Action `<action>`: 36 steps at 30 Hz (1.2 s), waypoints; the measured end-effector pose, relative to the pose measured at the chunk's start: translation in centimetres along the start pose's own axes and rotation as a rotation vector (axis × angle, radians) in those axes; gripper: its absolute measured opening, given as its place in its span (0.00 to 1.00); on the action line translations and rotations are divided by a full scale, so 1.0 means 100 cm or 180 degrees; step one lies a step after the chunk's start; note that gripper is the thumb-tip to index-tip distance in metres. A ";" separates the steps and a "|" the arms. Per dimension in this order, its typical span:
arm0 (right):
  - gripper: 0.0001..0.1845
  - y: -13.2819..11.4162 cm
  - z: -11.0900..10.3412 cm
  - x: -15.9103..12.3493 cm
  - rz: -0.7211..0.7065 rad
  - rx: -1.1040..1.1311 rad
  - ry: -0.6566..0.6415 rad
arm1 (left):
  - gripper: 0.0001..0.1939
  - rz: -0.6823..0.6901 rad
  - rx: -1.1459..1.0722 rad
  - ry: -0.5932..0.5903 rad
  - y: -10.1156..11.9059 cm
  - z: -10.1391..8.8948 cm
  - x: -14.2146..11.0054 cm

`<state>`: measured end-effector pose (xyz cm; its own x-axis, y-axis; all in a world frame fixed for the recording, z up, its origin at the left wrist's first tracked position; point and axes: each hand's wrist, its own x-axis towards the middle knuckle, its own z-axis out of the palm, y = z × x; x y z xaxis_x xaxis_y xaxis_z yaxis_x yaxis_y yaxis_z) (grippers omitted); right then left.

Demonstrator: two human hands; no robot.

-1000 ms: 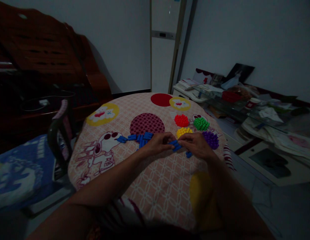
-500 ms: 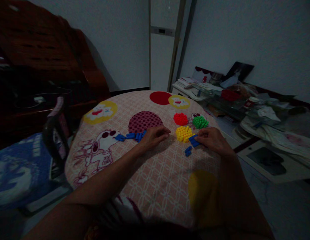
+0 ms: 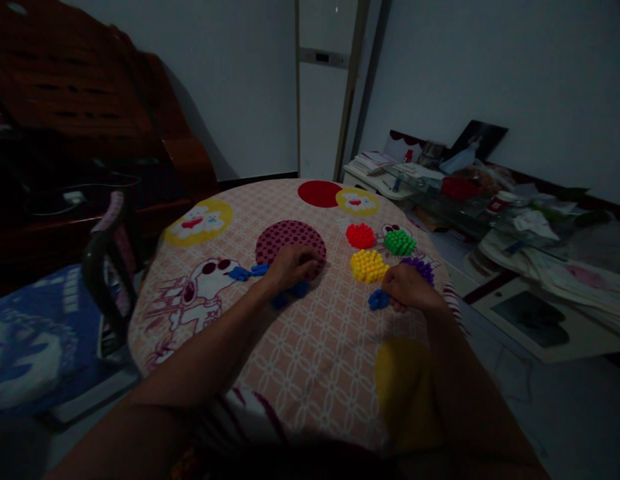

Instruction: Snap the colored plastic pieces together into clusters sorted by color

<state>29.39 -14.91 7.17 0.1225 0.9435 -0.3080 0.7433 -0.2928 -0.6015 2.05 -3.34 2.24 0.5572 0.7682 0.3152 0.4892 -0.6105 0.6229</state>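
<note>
My left hand (image 3: 294, 268) hovers at the near edge of the dark red round patch, its fingers loosely bent and apart, with nothing visible in them. Dark blue pieces (image 3: 299, 289) lie under and just in front of it. More small blue pieces (image 3: 250, 272) lie in a row left of its wrist. My right hand (image 3: 409, 288) is low on the cloth, fingers curled down; what they hold, if anything, is hidden. Right beside its fingertips is a small blue cluster (image 3: 378, 300). Knobbly heaps surround it: yellow (image 3: 369, 266), red (image 3: 360, 236), green (image 3: 400, 243) and purple (image 3: 421, 271).
A patterned cloth (image 3: 310, 360) covers the round table. A chair with a blue cushion (image 3: 35, 333) stands at the left, near a wooden bench (image 3: 80, 100). A cluttered glass-topped cabinet (image 3: 440, 190) runs along the right wall.
My left hand has shifted left, over the blue pieces. My right hand, which held a blue piece, has moved slightly left and down to the small blue cluster; the purple heap now shows.
</note>
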 end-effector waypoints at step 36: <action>0.13 -0.073 0.120 0.013 -0.1297 -0.0522 0.0711 | 0.13 -0.0471 0.0354 -0.0222 -0.053 -0.016 -0.004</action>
<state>16.20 -13.44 2.33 -0.0750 0.9917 0.1046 0.8516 0.1183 -0.5107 -1.84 -0.09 -0.09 0.5170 0.8383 0.1733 0.6382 -0.5124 0.5745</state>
